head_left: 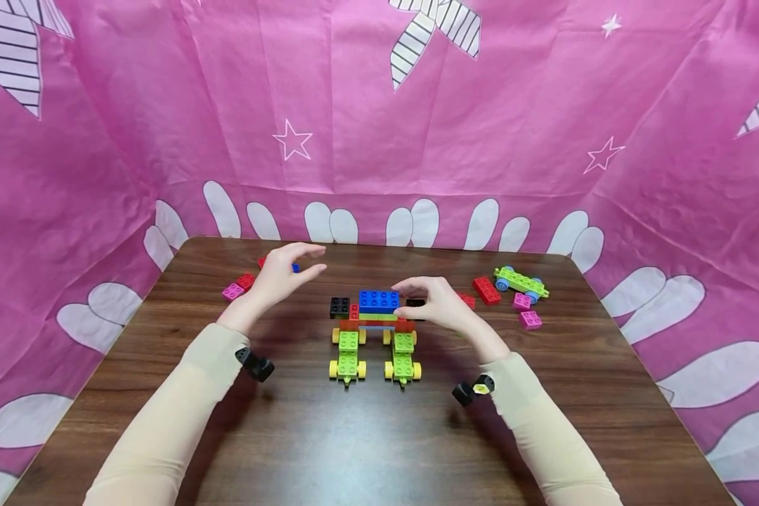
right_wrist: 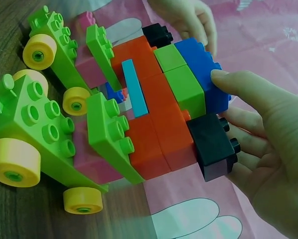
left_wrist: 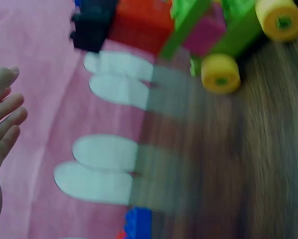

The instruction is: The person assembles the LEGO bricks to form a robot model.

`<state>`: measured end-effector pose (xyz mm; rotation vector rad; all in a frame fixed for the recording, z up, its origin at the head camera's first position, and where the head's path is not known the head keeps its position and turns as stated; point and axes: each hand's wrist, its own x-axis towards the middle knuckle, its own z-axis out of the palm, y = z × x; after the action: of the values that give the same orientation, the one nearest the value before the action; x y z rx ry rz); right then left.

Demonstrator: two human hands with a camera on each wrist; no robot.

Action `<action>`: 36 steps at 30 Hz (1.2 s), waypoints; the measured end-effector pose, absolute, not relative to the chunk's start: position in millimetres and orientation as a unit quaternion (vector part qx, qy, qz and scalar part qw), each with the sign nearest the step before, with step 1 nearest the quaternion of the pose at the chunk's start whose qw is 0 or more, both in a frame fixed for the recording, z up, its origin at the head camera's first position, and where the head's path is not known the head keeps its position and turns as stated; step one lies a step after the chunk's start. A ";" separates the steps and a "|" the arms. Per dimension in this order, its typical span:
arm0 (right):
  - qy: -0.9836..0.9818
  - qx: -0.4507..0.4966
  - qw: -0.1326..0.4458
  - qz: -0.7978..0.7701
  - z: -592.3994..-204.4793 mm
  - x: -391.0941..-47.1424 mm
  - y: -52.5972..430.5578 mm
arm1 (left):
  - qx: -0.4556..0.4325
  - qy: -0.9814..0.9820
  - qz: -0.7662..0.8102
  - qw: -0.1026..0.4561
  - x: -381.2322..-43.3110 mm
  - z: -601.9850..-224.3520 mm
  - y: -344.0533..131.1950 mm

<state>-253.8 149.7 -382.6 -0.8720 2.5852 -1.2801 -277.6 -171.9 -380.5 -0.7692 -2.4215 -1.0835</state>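
Note:
A toy-brick build stands on the table on two lime-green wheeled bases (head_left: pixel 348 362) with yellow wheels. Across them run red bricks (right_wrist: pixel 151 102), a light-blue plate (right_wrist: pixel 134 88) and lime-green bricks (right_wrist: pixel 181 74). A long blue brick (head_left: pixel 379 302) tops the middle, with a black brick (head_left: pixel 339 307) out at either side. My right hand (head_left: pixel 436 303) pinches the blue brick's right end, thumb on the near face and fingers behind, beside the right black brick (right_wrist: pixel 214 142). Up and left of the build, my left hand (head_left: pixel 277 273) is in the air, fingers extended and holding nothing.
Back right on the table lie a lime-green base with blue wheels (head_left: pixel 521 282), a red brick (head_left: pixel 486 290) and pink bricks (head_left: pixel 530 320). Pink (head_left: pixel 232 292) and red bricks (head_left: pixel 246 282) lie by the left forearm. A pink patterned cloth (head_left: pixel 367 154) hangs behind the table.

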 end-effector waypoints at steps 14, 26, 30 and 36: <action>0.844 -0.288 0.060 -0.448 -389.3 -253.0 150.1 | -0.184 -0.913 -0.344 0.121 -309.8 -424.9 -211.3; 0.843 -0.290 0.058 -0.450 -389.1 -253.2 148.6 | -0.154 -0.940 -0.302 0.047 -325.0 -446.4 -222.6; 0.842 -0.290 0.058 -0.451 -389.3 -252.9 148.7 | -0.149 -0.943 -0.296 0.030 -327.3 -450.8 -225.9; 0.840 -0.289 0.062 -0.456 -389.8 -252.4 148.5 | -0.154 -0.944 -0.290 0.020 -329.5 -455.6 -229.0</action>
<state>-252.4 148.5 -389.8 -0.8733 2.5376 -1.3775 -329.5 -229.0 -455.6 -0.4778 -2.9296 -0.8997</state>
